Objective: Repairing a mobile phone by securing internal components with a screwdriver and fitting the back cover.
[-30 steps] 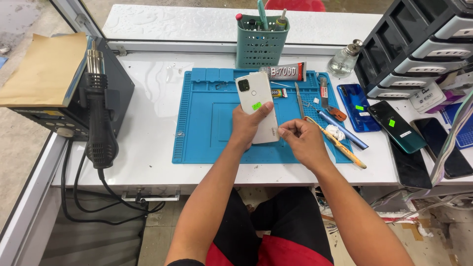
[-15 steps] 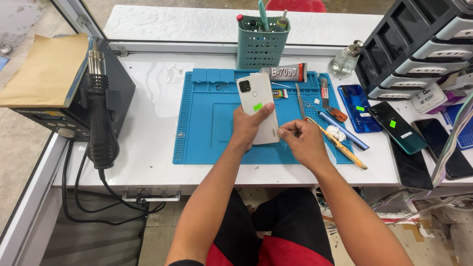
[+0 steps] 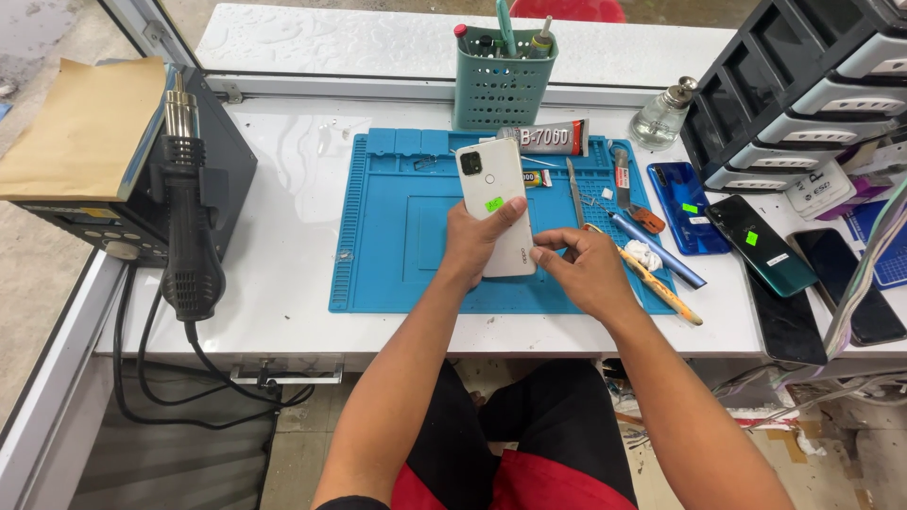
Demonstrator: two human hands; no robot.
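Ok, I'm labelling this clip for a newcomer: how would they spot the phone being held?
Find the blue work mat on the white bench. Above its middle, the left hand grips a white phone, back up, right hand at its edge. Unlike the dark and blue phones lying right, it is white and held.

the left hand (image 3: pixel 475 244) covers the lower left of the white rectangular phone (image 3: pixel 496 203), face not visible. whatever the right hand (image 3: pixel 576 269) pinches at the phone's lower right edge is too small to tell. right of the phone, the dark stacked drawer cabinet (image 3: pixel 803 85) and the black phone (image 3: pixel 855 283) run off the picture's edge.
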